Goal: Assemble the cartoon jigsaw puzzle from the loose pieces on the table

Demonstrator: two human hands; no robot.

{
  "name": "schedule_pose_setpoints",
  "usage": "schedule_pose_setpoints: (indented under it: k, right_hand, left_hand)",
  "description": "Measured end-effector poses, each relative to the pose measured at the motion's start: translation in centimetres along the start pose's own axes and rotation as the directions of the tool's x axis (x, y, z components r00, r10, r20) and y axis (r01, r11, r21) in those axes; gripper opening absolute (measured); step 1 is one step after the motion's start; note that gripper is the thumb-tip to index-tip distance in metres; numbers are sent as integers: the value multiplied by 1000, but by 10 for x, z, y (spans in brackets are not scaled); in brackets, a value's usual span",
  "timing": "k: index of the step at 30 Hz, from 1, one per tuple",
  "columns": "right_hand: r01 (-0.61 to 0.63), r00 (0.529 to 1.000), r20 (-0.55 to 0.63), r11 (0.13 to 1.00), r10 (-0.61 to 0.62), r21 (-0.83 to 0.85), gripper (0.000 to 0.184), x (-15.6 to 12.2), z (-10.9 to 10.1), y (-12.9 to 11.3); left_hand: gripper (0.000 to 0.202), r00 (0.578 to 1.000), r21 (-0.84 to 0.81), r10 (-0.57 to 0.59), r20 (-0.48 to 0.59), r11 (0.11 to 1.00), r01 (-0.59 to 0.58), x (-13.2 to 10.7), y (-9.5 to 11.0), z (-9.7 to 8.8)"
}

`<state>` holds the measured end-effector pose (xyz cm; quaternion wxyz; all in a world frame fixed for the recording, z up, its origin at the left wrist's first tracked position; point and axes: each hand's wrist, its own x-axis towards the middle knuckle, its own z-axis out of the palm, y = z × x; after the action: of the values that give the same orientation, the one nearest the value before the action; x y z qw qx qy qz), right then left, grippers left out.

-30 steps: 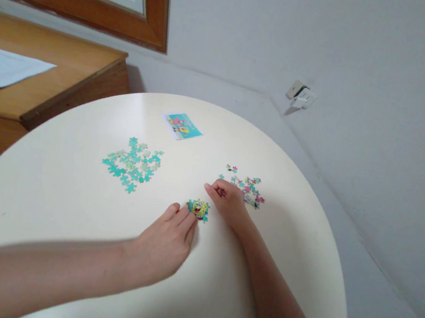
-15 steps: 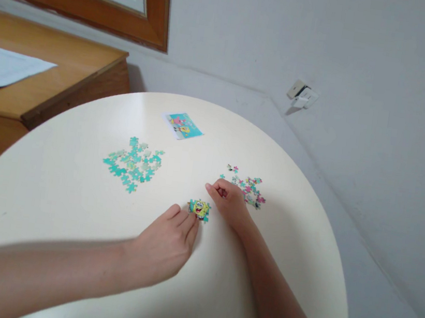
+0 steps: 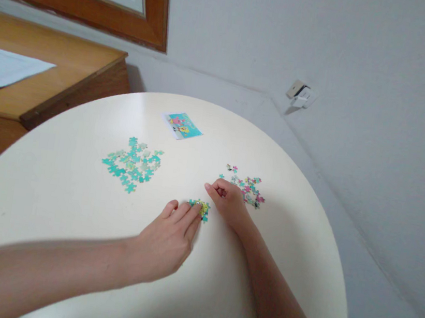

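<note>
My left hand (image 3: 173,232) rests on a small joined block of jigsaw pieces (image 3: 204,214), its fingers stretched out flat over the yellow and teal picture and partly hiding it. Just right of that block is my right hand (image 3: 231,203), closed with thumb and fingers curled together; whatever it may hold is hidden. Beyond the right hand lies a loose heap of pink, teal and grey jigsaw pieces (image 3: 253,190), partly covered by the hand. Another spread of mostly teal jigsaw pieces (image 3: 133,164) lies to the left.
A printed picture card (image 3: 185,126) lies towards the far side of the round white table (image 3: 73,203). At the left stands a wooden cabinet (image 3: 80,58) with papers (image 3: 8,69) on it. A plug in a socket (image 3: 301,95) is on the wall behind.
My left fingers have straightened and slid forward from the block's lower edge onto its top, covering the yellow face. My right hand has stayed in place.
</note>
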<state>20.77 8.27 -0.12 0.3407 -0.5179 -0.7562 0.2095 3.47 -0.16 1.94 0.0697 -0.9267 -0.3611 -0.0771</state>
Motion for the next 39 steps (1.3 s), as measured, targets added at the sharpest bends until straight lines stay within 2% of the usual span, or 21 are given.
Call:
schedule_pose_setpoints:
  k: [10, 20, 25, 30, 33, 36, 39]
  right_hand:
    - [25, 1000, -9, 998, -26, -63, 34, 0, 0, -1]
    - [91, 996, -6, 981, -94, -171, 34, -1, 1, -3]
    - [126, 991, -19, 975, -132, -185, 35, -1, 2, -3]
    - [155, 983, -61, 962, -173, -225, 36, -2, 3, -2]
    - [94, 960, -215, 931, -179, -353, 32, -1, -3, 3]
    - [-76, 921, -369, 872, -125, -484, 27, 0, -9, 11]
    - [-125, 937, -339, 828, -82, -547, 31, 1, -7, 19]
  left_hand:
    - [41, 998, -26, -15, 67, 1000, 17, 0, 0, 0]
    - [44, 997, -29, -61, 52, 998, 62, -2, 0, 8]
    - [45, 999, -25, -22, 25, 999, 23, -1, -1, 10]
    - [46, 998, -44, -13, 64, 999, 15, 1, -2, 5]
    - [46, 996, -63, -9, 88, 998, 15, 2, -3, 2]
    - [46, 993, -79, -10, 117, 997, 19, 2, -3, 0]
    - [46, 991, -95, -18, 135, 995, 31, 2, -2, -2]
